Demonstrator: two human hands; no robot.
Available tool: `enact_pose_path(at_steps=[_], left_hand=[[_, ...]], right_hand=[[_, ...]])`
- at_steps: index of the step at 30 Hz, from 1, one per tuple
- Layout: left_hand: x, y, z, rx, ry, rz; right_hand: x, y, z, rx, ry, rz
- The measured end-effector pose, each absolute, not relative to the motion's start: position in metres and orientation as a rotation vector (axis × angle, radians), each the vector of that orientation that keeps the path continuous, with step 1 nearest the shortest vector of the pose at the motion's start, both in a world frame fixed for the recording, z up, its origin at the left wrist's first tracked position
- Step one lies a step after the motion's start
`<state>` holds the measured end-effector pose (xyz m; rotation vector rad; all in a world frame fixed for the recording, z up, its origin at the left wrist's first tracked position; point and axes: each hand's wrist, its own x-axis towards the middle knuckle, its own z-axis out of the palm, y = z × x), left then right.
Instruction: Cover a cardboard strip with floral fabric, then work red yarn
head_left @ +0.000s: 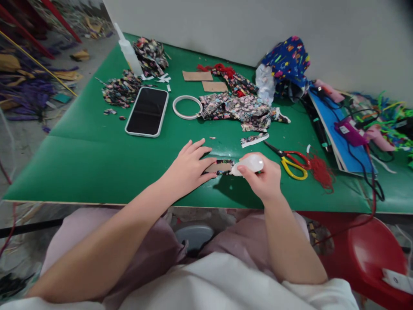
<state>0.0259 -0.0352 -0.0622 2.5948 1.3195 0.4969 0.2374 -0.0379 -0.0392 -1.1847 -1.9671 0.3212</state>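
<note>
My right hand [266, 178] is wrapped round a white squeeze bottle [251, 163], tilted with its tip down at the right end of a small cardboard strip [221, 167]. Dark floral fabric edges that strip, which lies flat on the green table. My left hand [192, 165] is spread palm down, its thumb and a finger resting on the strip's left end. To the right lie scissors [290, 161] with one red and one yellow handle. A floral fabric scrap with a white edge [254, 140] sits just above the bottle.
A phone [147, 112], a white ring [187, 107] and a bunched floral cloth [238, 107] lie farther back. Another bottle [130, 56] stands at the back left beside floral scraps [122, 88]. Red threads [322, 172], a blue folder [342, 137] and a purple device [351, 130] are on the right.
</note>
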Motion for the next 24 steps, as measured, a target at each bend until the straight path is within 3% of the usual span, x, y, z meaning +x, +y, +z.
enact_pose_path(at_steps=[24], left_hand=[[0.0256,-0.0353,-0.0635,2.611,1.308,0.499]], right_hand=[[0.2377,-0.0373,-0.0409,-1.193,-2.021,0.247]])
